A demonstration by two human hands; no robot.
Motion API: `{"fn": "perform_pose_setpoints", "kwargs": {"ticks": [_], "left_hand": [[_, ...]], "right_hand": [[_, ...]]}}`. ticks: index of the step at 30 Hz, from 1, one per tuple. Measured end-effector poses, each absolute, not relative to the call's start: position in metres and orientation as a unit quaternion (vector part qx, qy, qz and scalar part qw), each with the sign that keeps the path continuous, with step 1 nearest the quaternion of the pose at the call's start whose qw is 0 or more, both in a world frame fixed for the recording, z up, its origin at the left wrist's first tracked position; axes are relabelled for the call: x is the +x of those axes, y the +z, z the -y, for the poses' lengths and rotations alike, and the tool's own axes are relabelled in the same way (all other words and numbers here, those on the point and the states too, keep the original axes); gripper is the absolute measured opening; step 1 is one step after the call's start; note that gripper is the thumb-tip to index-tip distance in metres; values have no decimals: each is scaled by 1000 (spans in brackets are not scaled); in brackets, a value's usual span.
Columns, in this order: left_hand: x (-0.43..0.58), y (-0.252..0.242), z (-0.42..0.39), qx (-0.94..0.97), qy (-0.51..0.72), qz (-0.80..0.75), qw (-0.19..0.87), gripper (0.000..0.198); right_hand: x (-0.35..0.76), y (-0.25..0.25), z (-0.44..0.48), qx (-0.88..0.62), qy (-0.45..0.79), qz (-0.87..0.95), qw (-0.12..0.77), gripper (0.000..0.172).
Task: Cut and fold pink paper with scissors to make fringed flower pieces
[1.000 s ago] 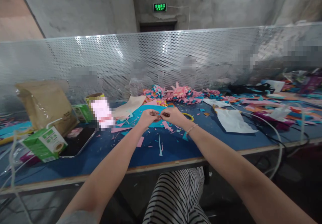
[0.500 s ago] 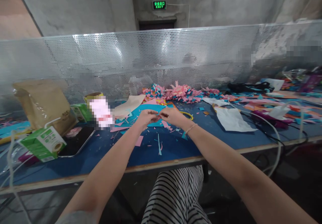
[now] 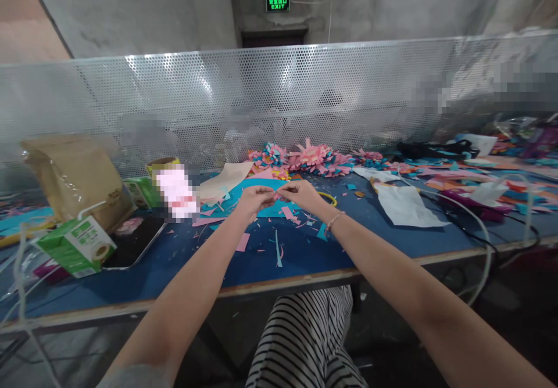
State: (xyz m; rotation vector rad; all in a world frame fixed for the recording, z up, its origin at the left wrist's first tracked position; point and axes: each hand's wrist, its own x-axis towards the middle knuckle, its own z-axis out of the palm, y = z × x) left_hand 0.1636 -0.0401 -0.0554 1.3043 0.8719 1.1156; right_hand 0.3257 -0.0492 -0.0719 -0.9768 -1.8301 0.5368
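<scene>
My left hand (image 3: 257,200) and my right hand (image 3: 300,194) meet fingertip to fingertip over a blue paper sheet (image 3: 235,193) on the table. Both are closed in a pinch. Whatever sits between the fingertips is too small to make out; a hint of pink shows there. Below them lie pink paper scraps (image 3: 243,242) and a thin light-blue strip (image 3: 278,250). Just beyond my right hand is a yellow ring-shaped thing (image 3: 331,197), partly hidden. Fringed pink and blue paper flowers (image 3: 311,157) are heaped behind the hands.
To the left stand a brown paper bag (image 3: 78,173), a green drink carton (image 3: 81,245) with a straw, and a black tablet-like slab (image 3: 137,240). At right lie a white sheet (image 3: 407,205), a cable (image 3: 479,237) and paper strips. A perforated metal screen (image 3: 174,103) closes the back.
My hands stay together at nearly the same place, with the fingers shifted slightly and the right wrist turned a little. The view has tilted slightly.
</scene>
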Motion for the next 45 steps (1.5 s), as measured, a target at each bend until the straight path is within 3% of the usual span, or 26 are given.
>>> {"fn": "perform_pose_setpoints", "kwargs": {"ticks": [5, 14, 19, 29, 39, 45], "left_hand": [[164, -59, 37, 622, 484, -354, 504, 19], [164, -63, 33, 659, 455, -343, 490, 18], [164, -62, 36, 662, 423, -359, 504, 25], [158, -60, 31, 679, 412, -324, 513, 26], [162, -59, 36, 638, 431, -297, 565, 29], [157, -57, 35, 689, 394, -306, 525, 30]], "right_hand": [[325, -74, 45, -425, 344, 679, 491, 26], [321, -69, 56, -424, 338, 736, 405, 27], [323, -70, 53, -418, 316, 746, 411, 24], [324, -69, 56, -364, 412, 722, 420, 29], [328, -65, 59, -396, 217, 800, 394, 35], [329, -67, 55, -400, 200, 805, 390, 30]]}}
